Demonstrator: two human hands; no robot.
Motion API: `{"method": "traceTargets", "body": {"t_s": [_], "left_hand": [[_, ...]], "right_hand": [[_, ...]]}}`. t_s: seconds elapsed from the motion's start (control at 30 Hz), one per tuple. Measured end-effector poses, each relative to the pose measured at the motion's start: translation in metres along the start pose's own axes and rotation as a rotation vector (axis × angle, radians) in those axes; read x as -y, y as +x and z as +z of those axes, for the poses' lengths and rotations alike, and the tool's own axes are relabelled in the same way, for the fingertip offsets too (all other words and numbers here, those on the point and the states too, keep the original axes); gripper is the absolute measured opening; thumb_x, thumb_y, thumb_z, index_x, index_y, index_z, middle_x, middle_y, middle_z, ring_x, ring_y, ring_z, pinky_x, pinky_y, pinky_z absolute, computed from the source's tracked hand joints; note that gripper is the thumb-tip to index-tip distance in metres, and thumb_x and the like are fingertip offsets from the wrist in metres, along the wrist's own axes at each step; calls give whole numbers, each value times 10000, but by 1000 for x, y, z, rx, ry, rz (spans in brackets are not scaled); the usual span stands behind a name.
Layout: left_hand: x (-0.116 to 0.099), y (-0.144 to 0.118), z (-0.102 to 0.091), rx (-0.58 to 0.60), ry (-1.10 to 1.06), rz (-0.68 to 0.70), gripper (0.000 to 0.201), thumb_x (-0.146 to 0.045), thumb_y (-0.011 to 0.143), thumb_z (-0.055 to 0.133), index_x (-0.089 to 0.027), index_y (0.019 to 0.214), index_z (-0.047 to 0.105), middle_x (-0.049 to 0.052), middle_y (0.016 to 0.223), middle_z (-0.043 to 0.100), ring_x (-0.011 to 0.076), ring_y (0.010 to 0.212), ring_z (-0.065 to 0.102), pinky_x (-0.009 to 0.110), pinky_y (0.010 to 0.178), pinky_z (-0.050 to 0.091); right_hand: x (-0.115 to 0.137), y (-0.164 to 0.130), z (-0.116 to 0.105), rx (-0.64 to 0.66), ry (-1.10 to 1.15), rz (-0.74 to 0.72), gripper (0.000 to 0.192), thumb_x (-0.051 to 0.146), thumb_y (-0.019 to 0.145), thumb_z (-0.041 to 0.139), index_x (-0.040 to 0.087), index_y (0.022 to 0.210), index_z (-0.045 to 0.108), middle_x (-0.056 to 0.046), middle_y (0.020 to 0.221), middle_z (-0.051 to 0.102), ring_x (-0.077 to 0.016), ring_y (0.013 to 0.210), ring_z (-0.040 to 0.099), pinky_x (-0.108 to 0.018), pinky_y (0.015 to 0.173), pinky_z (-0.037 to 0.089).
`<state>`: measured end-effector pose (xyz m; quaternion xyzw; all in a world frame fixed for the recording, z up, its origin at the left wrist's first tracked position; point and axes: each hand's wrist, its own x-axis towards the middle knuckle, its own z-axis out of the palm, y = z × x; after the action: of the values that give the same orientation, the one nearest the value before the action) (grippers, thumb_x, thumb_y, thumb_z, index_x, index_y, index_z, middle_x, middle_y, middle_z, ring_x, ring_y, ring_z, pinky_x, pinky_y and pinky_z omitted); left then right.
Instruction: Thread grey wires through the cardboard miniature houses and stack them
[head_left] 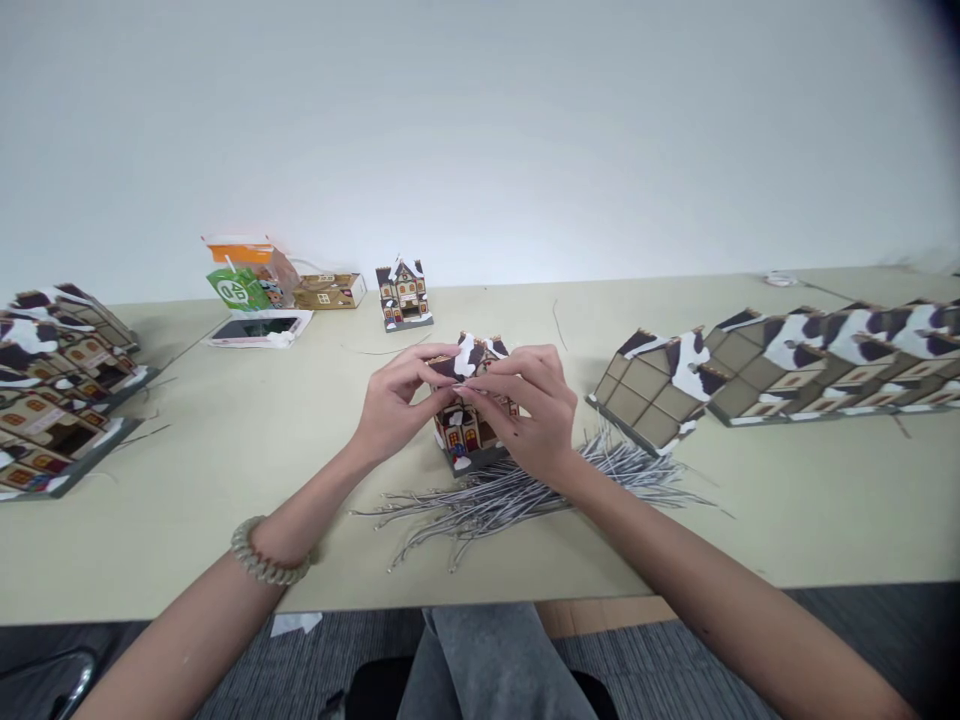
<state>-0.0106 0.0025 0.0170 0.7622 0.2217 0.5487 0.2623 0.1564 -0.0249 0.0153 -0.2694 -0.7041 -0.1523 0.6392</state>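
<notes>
One small snow-roofed model house (pixel 469 405), brown walls, orange windows, upright.

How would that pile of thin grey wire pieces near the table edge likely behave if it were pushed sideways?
The grey wire pieces lie loose and fanned, so they would probably scatter rather than slide together. They look thin and light, likely springy. Those under the right hand and little house might snag.

- Only one view: a camera worn on the head, looking forward and down across the table (pixel 225 450) toward the far wall (pixel 480 120).
- It sits close over the near edge; both forearms enter from the bottom corners.
- The table's far edge crosses mid-frame; its left and right ends are cut off.
</notes>
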Motion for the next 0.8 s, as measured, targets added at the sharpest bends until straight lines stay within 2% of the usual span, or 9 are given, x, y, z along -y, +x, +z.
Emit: {"method": "traceTargets", "body": {"t_s": [0.17, 0.33, 0.47, 0.6, 0.8], "left_hand": [[0, -1, 1, 25, -19, 19, 84, -160, 753, 695, -192, 830, 702, 116, 1071, 670, 213, 1061, 608, 397, 913, 499], [0, -1, 0, 9, 13, -7, 14, -178, 750, 698, -188, 759, 694, 112, 1068, 678, 220, 1058, 613, 410, 929, 490], [0, 0, 0, -7, -15, -40, 29, -194, 749, 703, -183, 728, 686, 114, 1073, 679, 222, 1068, 611, 417, 935, 491], [-2, 0, 1, -11, -47, -58, 39, -198, 746, 709, -179, 721, 686, 116, 1071, 679, 217, 1071, 608, 420, 939, 492], [0, 0, 1, 14, -71, -44, 86, -191, 747, 709, -204, 831, 720, 113, 1067, 676, 218, 1064, 610, 395, 913, 503]], "right_hand": [[0, -4, 3, 33, -35, 4, 63, 189, 797, 671, 237, 758, 661, 2, 705, 609, -161, 789, 521, -317, 724, 429], [-1, -9, 8, 28, -75, 25, 22, 241, 785, 691, 250, 781, 671, -9, 731, 593, -178, 833, 507, -341, 766, 409], [-2, -6, 6, 21, -54, 44, 61, 257, 790, 686, 277, 846, 672, -1, 738, 603, -171, 798, 514, -337, 742, 412], [-2, -3, 3, -2, -64, 40, 58, 233, 793, 681, 289, 786, 669, 8, 710, 599, -165, 768, 516, -330, 716, 429], [-2, -4, 3, -1, -87, -2, 74, 200, 812, 654, 271, 794, 666, -2, 722, 602, -168, 771, 512, -328, 705, 441]]}}
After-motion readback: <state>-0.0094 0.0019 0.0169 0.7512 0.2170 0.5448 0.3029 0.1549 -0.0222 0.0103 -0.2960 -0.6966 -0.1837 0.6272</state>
